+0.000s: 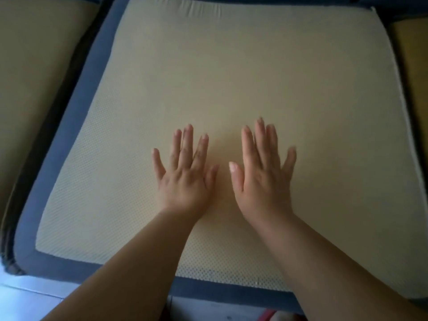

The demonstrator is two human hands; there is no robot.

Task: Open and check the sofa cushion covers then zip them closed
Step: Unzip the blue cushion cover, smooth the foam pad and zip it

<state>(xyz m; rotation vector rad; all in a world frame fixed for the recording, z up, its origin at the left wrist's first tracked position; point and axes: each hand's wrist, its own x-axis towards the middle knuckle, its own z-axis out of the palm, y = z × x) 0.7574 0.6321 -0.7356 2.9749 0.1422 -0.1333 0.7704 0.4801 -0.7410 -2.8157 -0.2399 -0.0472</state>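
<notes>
Head view shows you both of your hands lying flat on the sofa cushion [231,72], palms down. Your left hand [185,179] is spread, with the fingers [187,140] apart and pointing away from you, and it grips nothing. Your right hand [262,179] is just beside it, also flat and spread with nothing held; its outline is a little blurred. The two thumbs are near each other but do not touch.

The cushion fills most of the picture and lies directly in front of you. Its upper face is a pale yellow cloth with a fine pattern of small dots, which you see most clearly near your forearms. A grey-blue border [76,126] runs around this face on the left side and along the near edge. At the far edge the pale cloth makes some small wrinkles [203,10].

To the left of the cushion lies another tan cushion [30,77], with a dark gap between them. On the right edge a narrow strip of yellowish surface [414,72] is visible. Whether the cover's zip is open or closed, you cannot tell from this angle.
</notes>
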